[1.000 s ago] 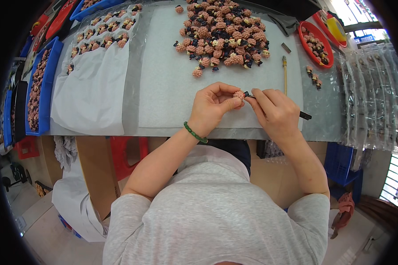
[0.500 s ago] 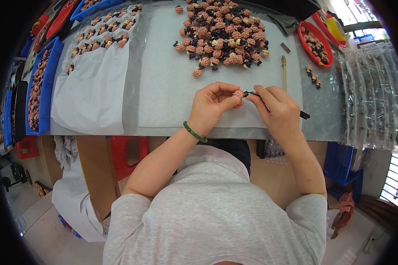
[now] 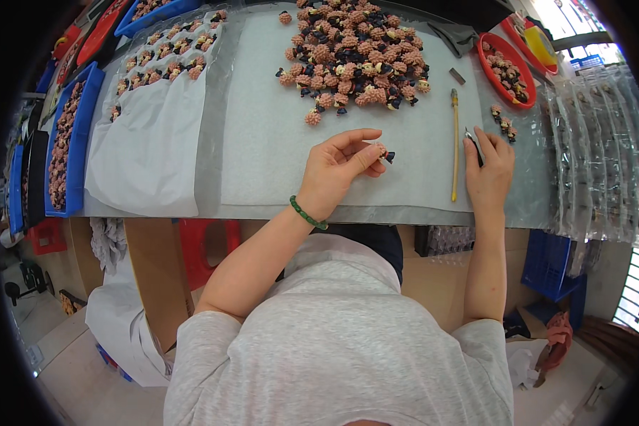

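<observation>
Left hand pinches a knobbly pink-and-navy, plastic-looking figurine; right hand grasps a slim, black, metal-tipped tool.
Likely light, stiff; best gripped by its bumpy head.

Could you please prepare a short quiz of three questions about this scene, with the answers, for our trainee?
1. Multiple choice: the left hand holds a small figurine. In the picture, its dark end points: A) to the left; B) to the right.

2. True or false: the big figurine heap lies in a blue tray.

3. Fill in: the yellow stick lies to the ____ of the right hand.

Key: 1. B. 2. False; it lies on a white sheet. 3. left.
</observation>
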Demonstrator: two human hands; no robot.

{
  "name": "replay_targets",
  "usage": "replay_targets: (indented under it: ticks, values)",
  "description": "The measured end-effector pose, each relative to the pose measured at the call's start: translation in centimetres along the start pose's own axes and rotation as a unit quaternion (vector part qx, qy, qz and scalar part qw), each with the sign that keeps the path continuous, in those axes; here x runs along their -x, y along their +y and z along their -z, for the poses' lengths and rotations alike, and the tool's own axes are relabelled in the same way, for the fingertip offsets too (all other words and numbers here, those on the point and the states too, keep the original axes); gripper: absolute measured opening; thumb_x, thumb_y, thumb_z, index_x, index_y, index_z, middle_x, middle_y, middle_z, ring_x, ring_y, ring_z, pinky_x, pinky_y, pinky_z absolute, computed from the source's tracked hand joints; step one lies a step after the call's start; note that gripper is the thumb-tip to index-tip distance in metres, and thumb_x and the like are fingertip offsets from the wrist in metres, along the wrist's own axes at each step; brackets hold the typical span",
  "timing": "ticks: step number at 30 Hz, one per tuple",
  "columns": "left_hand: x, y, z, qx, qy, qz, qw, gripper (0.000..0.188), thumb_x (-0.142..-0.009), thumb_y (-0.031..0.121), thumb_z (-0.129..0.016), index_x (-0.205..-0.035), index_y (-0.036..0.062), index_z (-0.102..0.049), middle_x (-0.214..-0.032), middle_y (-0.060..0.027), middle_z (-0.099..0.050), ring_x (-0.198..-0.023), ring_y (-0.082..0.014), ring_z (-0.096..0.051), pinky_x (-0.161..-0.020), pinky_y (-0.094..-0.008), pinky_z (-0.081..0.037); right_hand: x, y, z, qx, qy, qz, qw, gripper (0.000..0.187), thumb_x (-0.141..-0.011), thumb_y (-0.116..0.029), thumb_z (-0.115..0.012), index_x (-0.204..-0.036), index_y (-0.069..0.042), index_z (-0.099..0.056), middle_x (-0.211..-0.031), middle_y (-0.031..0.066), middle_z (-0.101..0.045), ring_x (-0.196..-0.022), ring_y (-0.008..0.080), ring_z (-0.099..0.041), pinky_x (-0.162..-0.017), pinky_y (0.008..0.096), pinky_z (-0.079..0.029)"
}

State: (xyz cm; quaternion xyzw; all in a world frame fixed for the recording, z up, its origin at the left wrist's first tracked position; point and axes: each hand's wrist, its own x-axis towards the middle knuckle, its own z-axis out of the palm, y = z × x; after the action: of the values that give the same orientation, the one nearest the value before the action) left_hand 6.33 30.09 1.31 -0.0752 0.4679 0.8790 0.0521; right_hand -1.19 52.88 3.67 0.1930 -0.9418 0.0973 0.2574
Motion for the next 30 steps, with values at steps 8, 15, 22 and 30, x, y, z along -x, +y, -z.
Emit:
replay_targets:
  ticks: [8,15,22,30]
  values:
    - [0.9,1.1,0.2,-0.008,-0.025,0.018,0.999,0.025,-0.085,0.015,-0.054,-0.104,-0.0007,-0.055,-0.082,-0.0044,-0.059,-0.07,-0.0099,-0.056,-0.063,-0.0228,-0.047,-0.1,-8.5,0.4,-0.433,-0.088,-0.054,0.895,0.017,-0.074,-0.002,-0.061,-0.091,-0.002,-0.061,-0.086,0.0095,-0.061,-0.071,0.0137,-0.057,-0.06,0.0227,-0.045]
    - [2.9,3.2,2.6,0.079,0.013,0.058,0.995,0.024,-0.089,0.018,-0.04,-0.101,-0.0002,-0.052,-0.081,-0.004,-0.054,-0.071,-0.0138,-0.056,-0.064,-0.0261,-0.047,-3.0,-12.6,-2.4,-0.393,-0.07,0.03,0.916,0.015,-0.073,-0.005,-0.062,-0.087,-0.003,-0.061,-0.084,0.0079,-0.061,-0.066,0.0156,-0.059,-0.053,0.0242,-0.046]
    - [3.5,4.2,3.9,0.142,0.114,0.006,0.983,0.023,-0.087,0.015,-0.038,-0.099,-0.001,-0.049,-0.08,-0.0058,-0.052,-0.071,-0.0148,-0.054,-0.065,-0.0262,-0.046,-3.6,-16.1,-5.6,-0.236,-0.079,0.15,0.957,0.02,-0.073,-0.019,-0.064,-0.087,-0.005,-0.06,-0.078,0.0065,-0.06,-0.06,0.0172,-0.058,-0.051,0.0283,-0.046]
    - [2.2,4.3,4.2,-0.211,0.042,-0.096,0.972,0.023,-0.084,0.011,-0.052,-0.105,0.003,-0.056,-0.082,-0.001,-0.05,-0.067,-0.0045,-0.044,-0.058,-0.0188,-0.038,-2.1,-13.0,-1.2,-0.642,-0.341,-0.281,0.627,0.035,-0.084,-0.035,-0.053,-0.075,-0.003,-0.06,-0.059,0.0016,-0.052,-0.047,0.0063,-0.047,-0.038,0.0183,-0.034]
